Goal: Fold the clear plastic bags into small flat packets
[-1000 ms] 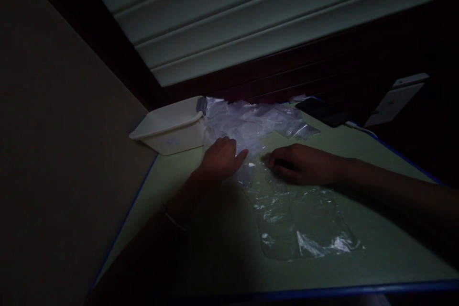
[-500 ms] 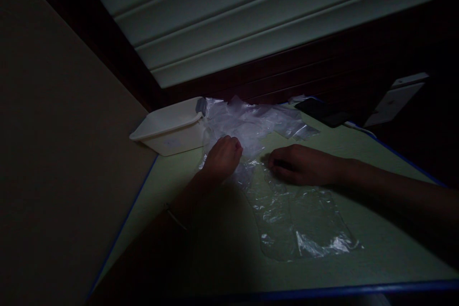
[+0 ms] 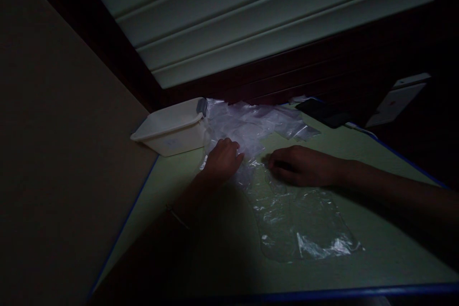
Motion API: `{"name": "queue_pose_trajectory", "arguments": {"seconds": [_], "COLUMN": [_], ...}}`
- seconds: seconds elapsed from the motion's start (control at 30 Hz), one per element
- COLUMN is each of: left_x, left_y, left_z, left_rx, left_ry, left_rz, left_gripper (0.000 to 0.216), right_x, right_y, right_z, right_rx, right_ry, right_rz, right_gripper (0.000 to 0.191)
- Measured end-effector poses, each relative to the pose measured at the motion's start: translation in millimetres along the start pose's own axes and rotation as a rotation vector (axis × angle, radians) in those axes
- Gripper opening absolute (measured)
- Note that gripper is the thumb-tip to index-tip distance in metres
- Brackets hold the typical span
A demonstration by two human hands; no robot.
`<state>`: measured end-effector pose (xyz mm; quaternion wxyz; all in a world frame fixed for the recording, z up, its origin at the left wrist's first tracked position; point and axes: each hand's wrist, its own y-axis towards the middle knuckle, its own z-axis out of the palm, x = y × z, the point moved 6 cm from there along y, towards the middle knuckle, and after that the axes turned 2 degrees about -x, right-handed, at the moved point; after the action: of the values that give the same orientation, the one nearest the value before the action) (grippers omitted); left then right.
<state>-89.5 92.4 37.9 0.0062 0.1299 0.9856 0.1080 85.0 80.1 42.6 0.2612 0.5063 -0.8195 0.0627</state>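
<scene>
The left hand (image 3: 223, 160) is laid on the near edge of the pile of bags (image 3: 251, 124), just right of the white tub (image 3: 172, 129). Its fingers are curled down into the clear plastic, as if one bag is being picked out, but it is too dark to tell if anything is gripped. The right hand (image 3: 299, 166) is farther right of the tub, pressed on the top end of the flat bag (image 3: 301, 222), so the bag is held smooth on the green table (image 3: 358, 153). Its fingers are tucked under, so a grip cannot be told. The flat bag is spread out right of the tub, nearer the person.
</scene>
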Motion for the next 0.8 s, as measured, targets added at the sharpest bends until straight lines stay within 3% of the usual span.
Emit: {"name": "queue_pose_trajectory", "arguments": {"seconds": [0.37,0.67,0.8], "left_x": [1.6,-12.2,-23.3], "left_y": [2.9,1.4,-2.1], "left_z": [-2.8,-28.0,-33.9], "left_rx": [-0.011,-0.041,0.02], "left_ry": [-0.099,-0.314,-0.413], "left_rz": [-0.033,-0.029,-0.05], "left_gripper": [0.018,0.011,0.012], "right_x": [1.0,-1.9,-5.3], "right_y": [0.3,0.5,0.2], "right_z": [-1.7,-0.5,0.2], "right_rx": [0.0,-0.004,-0.005], "right_ry": [-0.003,0.021,0.045], "right_rz": [0.025,0.011,0.029], "right_gripper": [0.017,0.018,0.02]}}
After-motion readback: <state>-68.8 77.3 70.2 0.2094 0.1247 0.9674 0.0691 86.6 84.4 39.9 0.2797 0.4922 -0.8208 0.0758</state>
